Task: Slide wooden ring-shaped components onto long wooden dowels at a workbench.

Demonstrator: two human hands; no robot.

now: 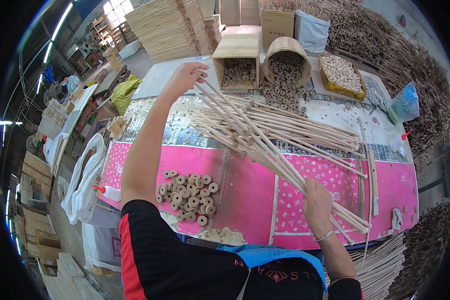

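My right hand grips a bundle of thin pale wooden sticks near their lower ends, above the pink table cover. My left hand is stretched far forward and pinches the far ends of those same sticks, which run diagonally between the two hands. Under the bundle a loose pile of more sticks lies across the table. A heap of small wooden rings rests on the pink cover below my left forearm.
Two wooden containers of rings and a yellow crate of pale balls stand at the far edge. Glue bottles sit at the left and the right. Stacked wooden panels and stick heaps surround the table.
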